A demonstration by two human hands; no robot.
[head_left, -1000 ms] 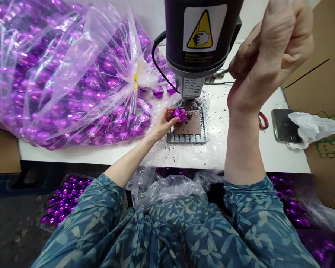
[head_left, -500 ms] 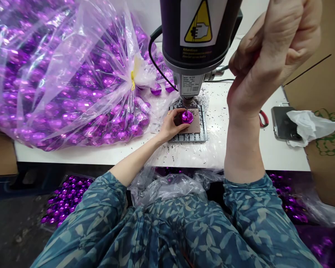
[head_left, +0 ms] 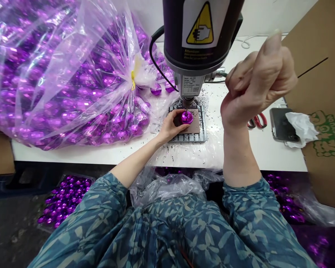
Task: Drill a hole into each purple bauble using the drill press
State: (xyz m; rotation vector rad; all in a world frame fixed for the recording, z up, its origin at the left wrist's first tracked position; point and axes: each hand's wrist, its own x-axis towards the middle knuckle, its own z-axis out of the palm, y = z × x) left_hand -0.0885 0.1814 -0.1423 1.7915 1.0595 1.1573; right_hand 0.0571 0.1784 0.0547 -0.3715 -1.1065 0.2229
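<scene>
My left hand (head_left: 169, 125) pinches a shiny purple faceted ball (head_left: 187, 118) between thumb and fingers. The ball rests on a brown board (head_left: 194, 128) over the slotted metal base (head_left: 187, 139) of a drill press (head_left: 197, 61). Its bit comes down right at the top of the ball; whether it has entered cannot be made out. My right hand (head_left: 258, 80) is closed in a fist around the feed lever (head_left: 222, 74), at the right of the press. Most of that lever is hidden by my fingers.
A large clear bag (head_left: 80, 82) of purple balls, tied with yellow, fills the left of the white table (head_left: 279, 156). Red-handled scissors (head_left: 260, 121), a phone (head_left: 280, 124) and a crumpled tissue (head_left: 303, 128) lie rightward. A cardboard box (head_left: 321, 85) borders the right. Dark shavings surround the base.
My right hand has come down and a little to the left with the lever. My left hand and the ball stay where they were under the bit.
</scene>
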